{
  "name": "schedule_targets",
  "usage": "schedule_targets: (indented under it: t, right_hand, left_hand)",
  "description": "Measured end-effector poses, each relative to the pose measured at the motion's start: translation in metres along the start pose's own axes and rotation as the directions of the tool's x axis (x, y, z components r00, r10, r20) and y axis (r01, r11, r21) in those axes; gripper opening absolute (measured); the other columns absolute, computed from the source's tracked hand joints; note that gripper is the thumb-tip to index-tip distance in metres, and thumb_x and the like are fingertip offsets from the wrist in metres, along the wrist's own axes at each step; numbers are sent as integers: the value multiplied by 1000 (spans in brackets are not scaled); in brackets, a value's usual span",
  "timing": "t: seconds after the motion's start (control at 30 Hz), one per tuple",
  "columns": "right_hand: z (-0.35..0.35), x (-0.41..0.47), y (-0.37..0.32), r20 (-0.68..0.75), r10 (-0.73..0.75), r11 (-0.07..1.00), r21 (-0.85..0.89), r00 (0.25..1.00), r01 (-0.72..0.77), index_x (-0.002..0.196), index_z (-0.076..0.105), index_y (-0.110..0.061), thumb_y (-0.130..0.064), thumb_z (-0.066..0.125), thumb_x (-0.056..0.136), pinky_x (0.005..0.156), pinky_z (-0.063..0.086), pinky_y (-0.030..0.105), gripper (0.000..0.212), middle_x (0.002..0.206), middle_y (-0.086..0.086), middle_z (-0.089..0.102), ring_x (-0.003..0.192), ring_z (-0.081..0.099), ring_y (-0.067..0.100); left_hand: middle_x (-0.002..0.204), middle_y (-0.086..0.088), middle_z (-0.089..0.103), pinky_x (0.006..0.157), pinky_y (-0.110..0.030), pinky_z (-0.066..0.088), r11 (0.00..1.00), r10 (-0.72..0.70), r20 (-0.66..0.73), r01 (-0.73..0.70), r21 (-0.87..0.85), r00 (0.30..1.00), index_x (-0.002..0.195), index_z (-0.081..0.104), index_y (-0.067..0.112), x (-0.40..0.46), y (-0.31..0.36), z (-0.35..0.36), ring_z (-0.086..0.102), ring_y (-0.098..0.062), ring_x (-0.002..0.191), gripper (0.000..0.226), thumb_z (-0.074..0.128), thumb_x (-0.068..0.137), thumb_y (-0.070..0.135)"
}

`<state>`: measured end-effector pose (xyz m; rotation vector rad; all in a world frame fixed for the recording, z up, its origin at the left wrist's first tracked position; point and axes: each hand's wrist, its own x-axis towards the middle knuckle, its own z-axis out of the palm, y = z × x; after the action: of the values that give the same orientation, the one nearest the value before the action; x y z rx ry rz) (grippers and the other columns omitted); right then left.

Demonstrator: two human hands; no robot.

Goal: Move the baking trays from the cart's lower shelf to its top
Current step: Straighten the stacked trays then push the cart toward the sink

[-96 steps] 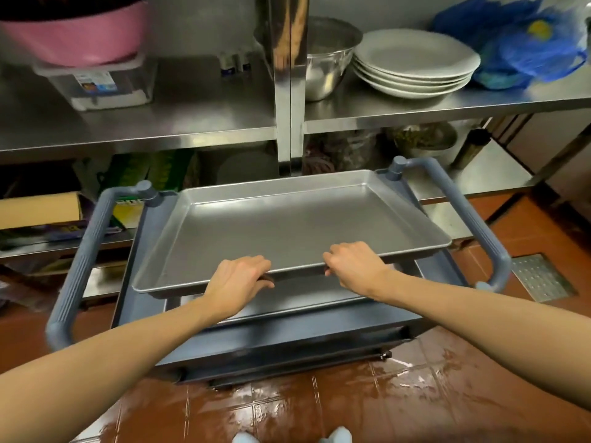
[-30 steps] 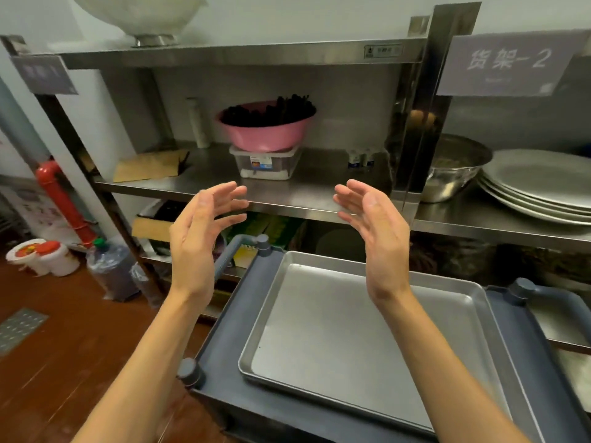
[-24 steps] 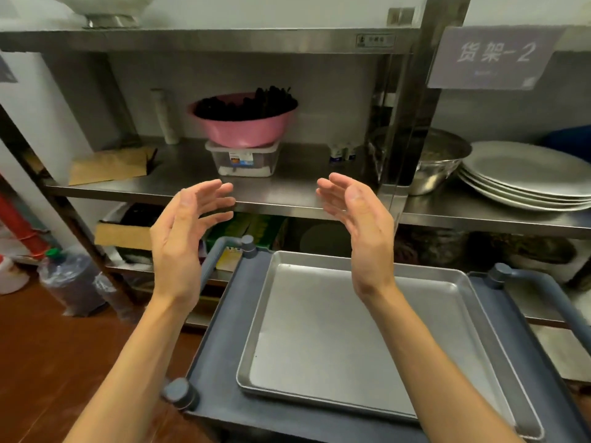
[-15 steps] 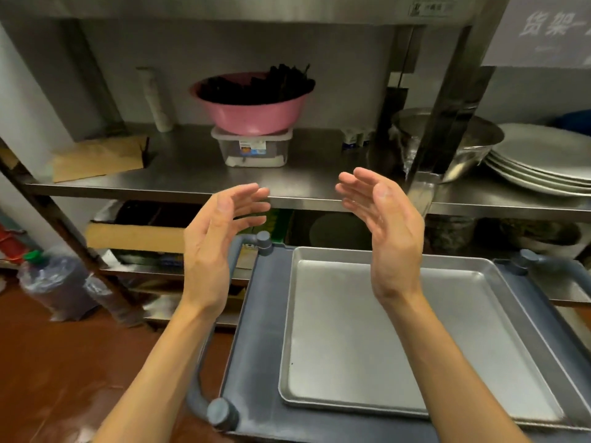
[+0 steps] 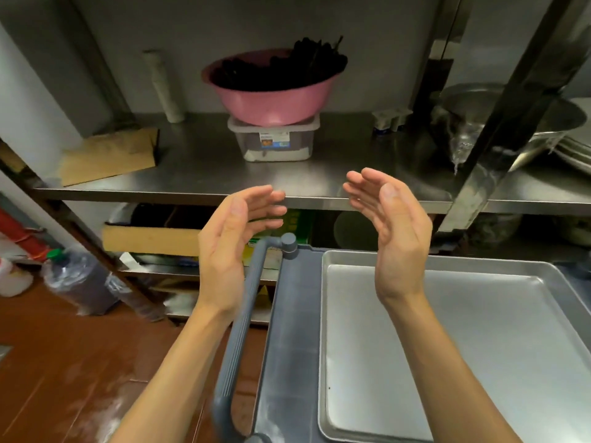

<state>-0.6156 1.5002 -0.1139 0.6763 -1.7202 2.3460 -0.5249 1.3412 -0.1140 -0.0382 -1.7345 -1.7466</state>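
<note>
A silver baking tray (image 5: 463, 346) lies flat on the grey top (image 5: 287, 346) of the cart at the lower right. My left hand (image 5: 230, 247) is raised above the cart's left handle (image 5: 243, 321), fingers apart, holding nothing. My right hand (image 5: 393, 231) is raised above the tray's far left corner, palm facing the left hand, also empty. Neither hand touches the tray. The cart's lower shelf is out of sight.
Behind the cart stands a steel rack (image 5: 224, 177). On its shelf sit a pink bowl (image 5: 271, 87) on a plastic box (image 5: 273, 139), a cardboard piece (image 5: 108, 155) and a steel bowl (image 5: 518, 129). A steel post (image 5: 499, 129) rises at right. Bottles (image 5: 80, 282) stand on the red floor.
The tray, held by both hands 3.2 s ago, now rests on the cart's top. Both hands stay raised and empty. The view has shifted left, so the cart sits further right.
</note>
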Motion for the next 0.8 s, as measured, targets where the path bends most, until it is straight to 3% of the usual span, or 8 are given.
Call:
schedule_targets:
  t: [0.2,0.37,0.47,0.6,0.8]
  right_hand:
    - [10,5,15,-134,1,996,-87,991,-13,121,60,-3,-25,41,98,97,52,45,37,117,12,69,111,65,25]
    - [33,-11,40,-312,-43,976,-217,949,-27,119,61,-4,-32,43,94,97,52,47,41,118,14,68,111,64,27]
    - [57,-32,49,-445,-90,959,-281,891,-44,119,61,-5,-28,42,96,96,52,47,38,117,13,69,110,65,27]
    - [94,-64,36,-586,-170,936,-347,792,-56,119,62,-5,-28,42,96,95,53,45,38,116,11,70,109,66,25]
    - [144,-107,1,-679,-305,898,-439,668,-37,116,62,-3,-19,43,96,94,52,50,32,114,15,69,108,65,30]
  left_hand:
    - [120,-21,66,94,-52,52,997,3,89,4,-83,996,120,60,6,49,-21,-18,63,-39,111,44,35,99,36]
    - [120,-17,67,93,-50,52,982,27,279,26,-186,960,122,60,6,83,-64,-40,63,-39,111,42,37,102,34]
    - [120,-14,68,92,-50,52,966,41,406,67,-250,913,121,62,12,91,-85,-58,63,-39,111,41,41,101,42]
    - [118,-16,68,91,-54,51,941,23,534,161,-296,845,118,63,14,98,-91,-82,63,-40,108,39,36,102,35]
    - [116,-18,68,92,-57,50,898,73,648,232,-373,759,117,64,12,102,-80,-111,63,-44,107,43,40,101,43]
